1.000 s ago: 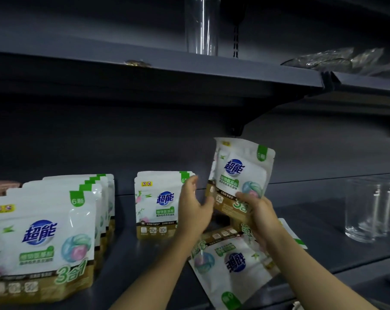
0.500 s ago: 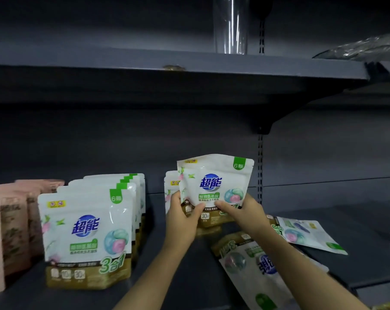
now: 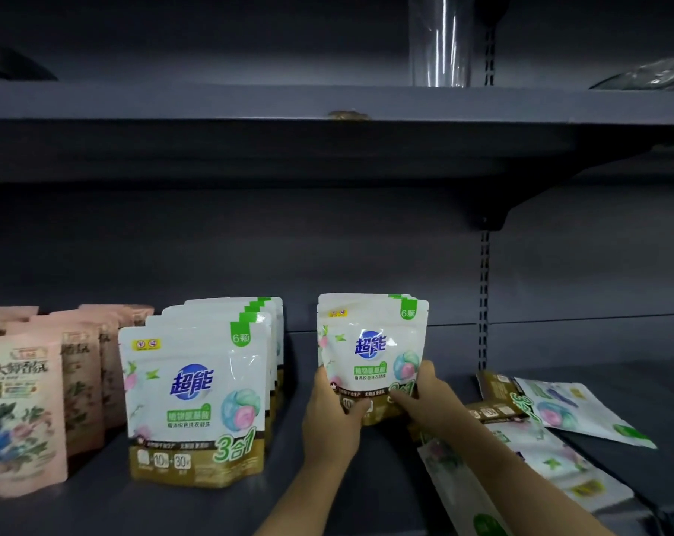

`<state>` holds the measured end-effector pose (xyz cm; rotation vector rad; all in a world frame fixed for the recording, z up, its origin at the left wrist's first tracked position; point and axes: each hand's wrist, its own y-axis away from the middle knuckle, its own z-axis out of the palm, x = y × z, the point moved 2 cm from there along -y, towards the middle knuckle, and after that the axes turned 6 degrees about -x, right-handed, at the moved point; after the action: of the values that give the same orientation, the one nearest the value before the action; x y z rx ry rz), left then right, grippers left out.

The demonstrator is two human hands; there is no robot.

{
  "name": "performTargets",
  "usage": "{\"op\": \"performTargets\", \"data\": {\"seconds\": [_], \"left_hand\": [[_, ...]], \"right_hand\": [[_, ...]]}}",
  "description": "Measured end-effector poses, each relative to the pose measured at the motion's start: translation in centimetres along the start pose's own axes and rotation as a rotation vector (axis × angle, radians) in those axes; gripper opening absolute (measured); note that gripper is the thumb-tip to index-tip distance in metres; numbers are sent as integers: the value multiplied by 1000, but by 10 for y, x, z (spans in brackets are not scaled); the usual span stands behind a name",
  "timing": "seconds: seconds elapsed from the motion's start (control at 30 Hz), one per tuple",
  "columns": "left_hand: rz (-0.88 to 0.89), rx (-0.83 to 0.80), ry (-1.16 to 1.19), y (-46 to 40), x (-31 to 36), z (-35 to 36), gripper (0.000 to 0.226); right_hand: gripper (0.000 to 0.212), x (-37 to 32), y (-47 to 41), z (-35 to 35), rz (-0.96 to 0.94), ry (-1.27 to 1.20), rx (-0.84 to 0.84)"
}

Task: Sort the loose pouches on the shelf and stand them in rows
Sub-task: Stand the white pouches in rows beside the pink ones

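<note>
A white and gold pouch (image 3: 370, 342) stands upright on the grey shelf (image 3: 560, 350), right in front of another like it. My left hand (image 3: 333, 412) grips its lower left edge and my right hand (image 3: 424, 400) grips its lower right corner. To the left stands a finished row of white pouches (image 3: 196, 396), one behind another. Loose white pouches lie flat at the right: one (image 3: 575, 412) near the back, others (image 3: 540, 458) under my right forearm toward the front edge.
Rows of pink pouches (image 3: 18, 412) stand at the far left. The upper shelf (image 3: 327, 102) carries a clear glass (image 3: 440, 40) and crumpled plastic (image 3: 652, 75). A shelf bracket (image 3: 490, 218) and slotted upright sit right of the held pouch.
Both hands brought the pouch down from the air and to the left, setting it upright in front of the standing pouch. The camera view shifted left.
</note>
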<state>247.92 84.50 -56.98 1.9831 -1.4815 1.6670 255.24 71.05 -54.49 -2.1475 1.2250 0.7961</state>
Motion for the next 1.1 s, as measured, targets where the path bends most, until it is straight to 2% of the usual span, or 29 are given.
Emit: {"op": "performTargets", "data": {"seconds": [0.2,0.37,0.87,1.03,1.1], "left_hand": [[-35,-4,-45,3,-4,-1,73],[-22,-13,-13,6,-3,-3,69],[-40,-56,13,-6,-5,1,71],[-48,-57,18,-3,-7,1,81],[-57,-56,-13,0,-6,1,92]], "right_hand": [[35,-1,11,-1,15,182,7],[37,-4,18,-1,22,238,35],[38,-6,14,1,76,274,49],[27,-3,13,-3,96,176,68],[27,-4,14,-6,104,143,96]]}}
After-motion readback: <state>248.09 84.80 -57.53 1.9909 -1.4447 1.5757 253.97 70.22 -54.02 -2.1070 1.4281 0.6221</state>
